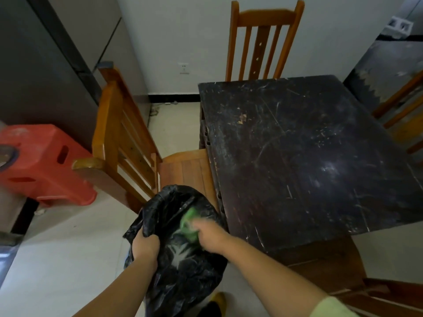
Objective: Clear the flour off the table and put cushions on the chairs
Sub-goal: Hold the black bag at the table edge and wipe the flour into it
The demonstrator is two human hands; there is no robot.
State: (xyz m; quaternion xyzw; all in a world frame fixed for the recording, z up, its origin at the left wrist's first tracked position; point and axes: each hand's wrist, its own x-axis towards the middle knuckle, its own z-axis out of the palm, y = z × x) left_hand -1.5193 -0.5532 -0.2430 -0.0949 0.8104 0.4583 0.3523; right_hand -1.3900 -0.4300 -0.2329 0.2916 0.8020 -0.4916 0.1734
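My left hand (146,245) grips the rim of a black plastic bag (183,271) held open beside the table's near left corner. Inside the bag's mouth, my right hand (210,236) holds a green cloth (188,221), which looks blurred. White flour (179,252) streaks the bag's inner wall. The dark scratched table (297,156) shows only faint white smears. A wooden chair (183,170) at the table's left has a bare seat. Another wooden chair (263,42) stands at the far side. No cushions are in view.
A red plastic stool (43,161) stands on the floor at the left, before a grey fridge (45,65). A third wooden chair (402,115) shows at the right edge, and a fourth chair's (377,294) back is at the bottom right. Pale tiled floor lies below.
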